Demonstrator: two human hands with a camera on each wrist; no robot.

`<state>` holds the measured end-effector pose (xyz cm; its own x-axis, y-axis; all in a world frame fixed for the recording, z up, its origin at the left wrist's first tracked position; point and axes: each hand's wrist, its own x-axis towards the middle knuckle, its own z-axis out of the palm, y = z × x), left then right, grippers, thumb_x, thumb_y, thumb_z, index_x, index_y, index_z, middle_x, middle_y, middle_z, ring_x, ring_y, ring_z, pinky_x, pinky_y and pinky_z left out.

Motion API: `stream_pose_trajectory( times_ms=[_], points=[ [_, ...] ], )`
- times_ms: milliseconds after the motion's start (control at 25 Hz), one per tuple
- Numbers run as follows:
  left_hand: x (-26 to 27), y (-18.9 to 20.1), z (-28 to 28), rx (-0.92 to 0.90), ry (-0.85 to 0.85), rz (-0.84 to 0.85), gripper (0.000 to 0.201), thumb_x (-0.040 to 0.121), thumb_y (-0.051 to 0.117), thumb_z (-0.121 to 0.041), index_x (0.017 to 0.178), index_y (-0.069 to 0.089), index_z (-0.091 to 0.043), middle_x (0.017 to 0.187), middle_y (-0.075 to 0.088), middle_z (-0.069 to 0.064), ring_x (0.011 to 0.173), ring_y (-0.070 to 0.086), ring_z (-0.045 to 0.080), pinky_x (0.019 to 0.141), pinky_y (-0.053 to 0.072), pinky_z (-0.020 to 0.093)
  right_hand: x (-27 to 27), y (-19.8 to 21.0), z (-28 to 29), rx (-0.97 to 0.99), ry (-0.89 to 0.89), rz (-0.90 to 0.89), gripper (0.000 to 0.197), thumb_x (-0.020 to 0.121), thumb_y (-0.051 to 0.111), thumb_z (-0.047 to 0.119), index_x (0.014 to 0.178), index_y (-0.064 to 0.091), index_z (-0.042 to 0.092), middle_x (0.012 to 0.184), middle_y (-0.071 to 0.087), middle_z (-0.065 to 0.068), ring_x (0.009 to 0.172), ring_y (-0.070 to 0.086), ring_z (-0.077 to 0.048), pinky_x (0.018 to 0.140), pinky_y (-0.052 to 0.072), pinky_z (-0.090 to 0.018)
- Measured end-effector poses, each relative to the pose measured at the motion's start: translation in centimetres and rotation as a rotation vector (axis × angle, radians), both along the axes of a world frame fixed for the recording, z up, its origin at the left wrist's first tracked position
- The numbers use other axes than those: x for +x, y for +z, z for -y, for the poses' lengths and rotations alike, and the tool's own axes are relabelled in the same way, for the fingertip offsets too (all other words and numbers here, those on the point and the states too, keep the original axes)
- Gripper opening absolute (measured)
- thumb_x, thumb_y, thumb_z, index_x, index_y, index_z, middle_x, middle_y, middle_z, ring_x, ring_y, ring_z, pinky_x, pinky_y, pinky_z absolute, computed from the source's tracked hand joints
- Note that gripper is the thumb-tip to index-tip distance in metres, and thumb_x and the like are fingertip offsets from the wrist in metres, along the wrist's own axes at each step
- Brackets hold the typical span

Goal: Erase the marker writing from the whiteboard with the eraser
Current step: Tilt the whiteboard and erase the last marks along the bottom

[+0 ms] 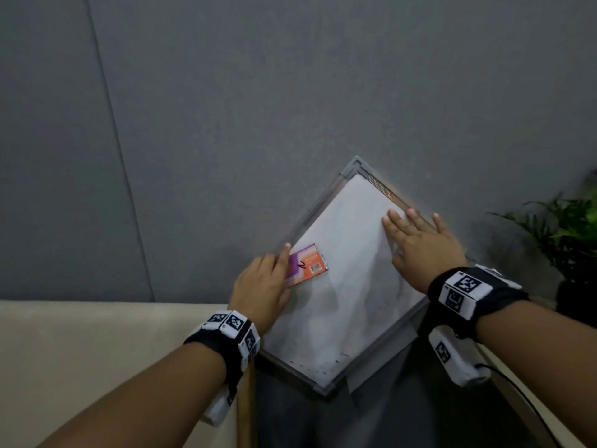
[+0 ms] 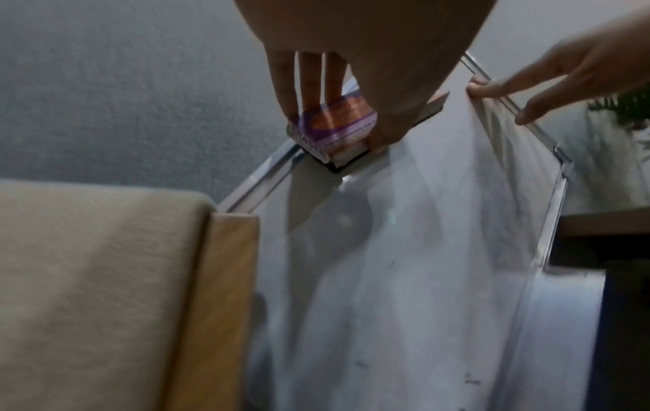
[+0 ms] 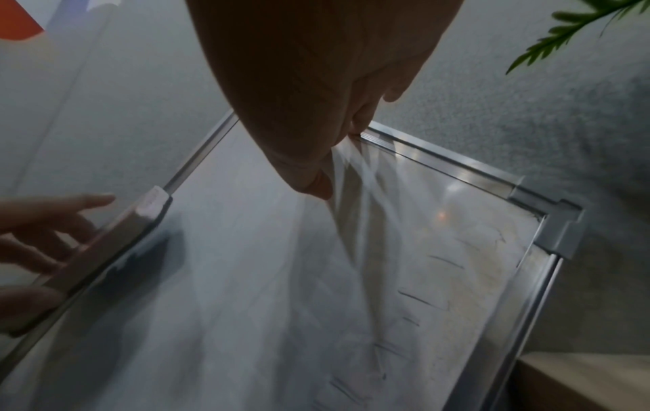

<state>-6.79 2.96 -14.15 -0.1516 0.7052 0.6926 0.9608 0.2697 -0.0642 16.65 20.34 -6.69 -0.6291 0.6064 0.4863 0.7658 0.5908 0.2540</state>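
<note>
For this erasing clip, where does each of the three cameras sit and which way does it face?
Head: worn on the head, looking down at the whiteboard; both forearms and hands show.
Left wrist: looks along the left hand gripping the eraser.
Right wrist: looks along the right hand pressed flat on the board.
All three share the board and eraser.

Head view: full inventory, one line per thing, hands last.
whiteboard: 1, white with grey frame, turned corner-up against the wall; faint marks near its lower edge
eraser: 1, purple and orange top, on the whiteboard at its upper-left edge
wall: grey, behind the whiteboard
sofa: 1, beige, lower left
plant: 1, green, right edge
wristbands: 2, black with white tags, one per wrist
left hand: grips the eraser
right hand: flat, fingers spread, on the whiteboard's upper-right edge
</note>
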Motion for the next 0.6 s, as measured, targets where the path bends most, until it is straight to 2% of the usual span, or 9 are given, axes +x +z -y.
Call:
stream_pose_trajectory(
  times_ms=[40, 120, 200, 280, 360, 520, 600],
  points=[
    [0.6, -0.1, -0.2, 0.002, 0.032, 0.139, 0.074, 0.076, 0.07, -0.03, 0.14, 0.039, -0.01, 0.108, 0.054, 0.009, 0.094, 0.052, 0.026, 0.072, 0.051, 0.038, 0.0, 0.0, -0.1, 0.006, 0.008, -0.005, 0.066, 0.093, 0.032, 0.031, 0.151, 0.0, 0.029, 0.158, -0.003, 0.013, 0.146, 0.001, -0.014, 0.116, 0.002, -0.045],
    [1.6, -0.1, -0.8, 0.061, 0.072, 0.434, 0.063, 0.078, 0.067, -0.029, 0.133, 0.044, -0.008, 0.113, 0.046, 0.01, 0.104, 0.044, 0.027, 0.085, 0.046, 0.039, 0.1, -0.2, -0.3, 0.021, 0.027, -0.024, 0.065, 0.094, 0.033, 0.03, 0.151, 0.002, 0.029, 0.159, -0.001, 0.013, 0.146, 0.002, -0.014, 0.116, 0.004, -0.046],
    [2.7, 0.1, -1.4, 0.088, 0.108, 0.569, 0.058, 0.076, 0.067, -0.029, 0.126, 0.045, -0.01, 0.117, 0.039, 0.011, 0.108, 0.037, 0.026, 0.088, 0.041, 0.037, 0.1, -0.6, -0.6, 0.043, 0.046, -0.051, 0.064, 0.094, 0.034, 0.027, 0.151, 0.005, 0.029, 0.159, 0.002, 0.012, 0.146, 0.005, -0.015, 0.116, 0.006, -0.046],
    [3.6, 0.0, -2.0, 0.061, 0.134, 0.556, 0.058, 0.076, 0.067, -0.03, 0.127, 0.045, -0.013, 0.131, 0.032, 0.014, 0.116, 0.03, 0.027, 0.091, 0.038, 0.037, 0.0, -1.0, -1.0, 0.093, 0.073, -0.092, 0.064, 0.094, 0.039, 0.025, 0.151, 0.012, 0.027, 0.158, 0.01, 0.01, 0.146, 0.012, -0.017, 0.115, 0.011, -0.047],
    [4.1, -0.2, -2.4, 0.04, 0.152, 0.54, 0.057, 0.08, 0.064, -0.028, 0.131, 0.043, -0.015, 0.145, 0.022, 0.014, 0.126, 0.022, 0.029, 0.096, 0.038, 0.038, -0.1, -1.6, -1.3, 0.145, 0.108, -0.164, 0.064, 0.089, 0.051, 0.021, 0.148, 0.027, 0.024, 0.155, 0.026, 0.006, 0.143, 0.024, -0.022, 0.113, 0.021, -0.048],
    [3.9, 0.1, -3.5, 0.075, 0.166, 0.496, 0.058, 0.085, 0.061, -0.025, 0.136, 0.038, -0.012, 0.148, 0.023, 0.015, 0.129, 0.019, 0.029, 0.103, 0.035, 0.039, -0.6, -2.2, -2.1, 0.252, 0.267, -0.323, 0.059, 0.073, 0.071, 0.009, 0.13, 0.057, 0.013, 0.133, 0.058, -0.005, 0.122, 0.052, -0.034, 0.098, 0.043, -0.047],
    [4.0, 0.2, -3.8, 0.08, 0.179, 0.486, 0.059, 0.086, 0.06, -0.025, 0.139, 0.036, -0.012, 0.149, 0.023, 0.015, 0.129, 0.019, 0.03, 0.105, 0.033, 0.039, -0.8, -1.7, -2.2, 0.311, 0.372, -0.489, 0.05, 0.071, 0.073, 0.005, 0.12, 0.063, 0.007, 0.119, 0.066, -0.009, 0.106, 0.058, -0.036, 0.085, 0.051, -0.04]
  ],
)
